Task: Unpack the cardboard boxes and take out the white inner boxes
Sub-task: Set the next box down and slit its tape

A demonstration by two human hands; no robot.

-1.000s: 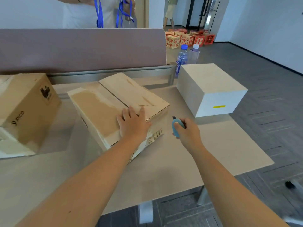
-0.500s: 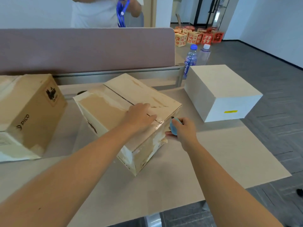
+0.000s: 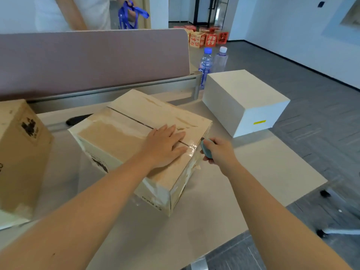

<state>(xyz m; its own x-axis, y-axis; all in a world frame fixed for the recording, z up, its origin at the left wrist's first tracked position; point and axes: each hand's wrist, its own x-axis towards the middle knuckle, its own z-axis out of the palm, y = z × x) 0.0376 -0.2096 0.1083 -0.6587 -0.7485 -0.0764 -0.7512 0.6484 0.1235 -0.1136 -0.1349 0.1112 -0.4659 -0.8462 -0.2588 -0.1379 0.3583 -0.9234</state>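
Note:
A closed brown cardboard box (image 3: 124,131) with a taped centre seam lies on the beige table (image 3: 259,164) in front of me. My left hand (image 3: 165,146) presses flat on its top, fingers straight, across the near end of the seam. My right hand (image 3: 219,152) grips a small teal box cutter (image 3: 206,150), whose tip touches the box's right edge where the tape wraps over. A white inner box (image 3: 243,100) stands at the table's right rear. Another cardboard box (image 3: 17,158) sits at the far left.
A mauve desk divider (image 3: 93,59) runs along the table's back. Two water bottles (image 3: 205,64) stand behind the white box. A person with a blue lanyard (image 3: 128,14) stands beyond the divider. Red and tan cartons (image 3: 206,38) sit on the floor far back.
The box has turned and slid toward me. My left hand slid along its top to the near end of the seam. My right hand brought the cutter up to the box's taped right edge.

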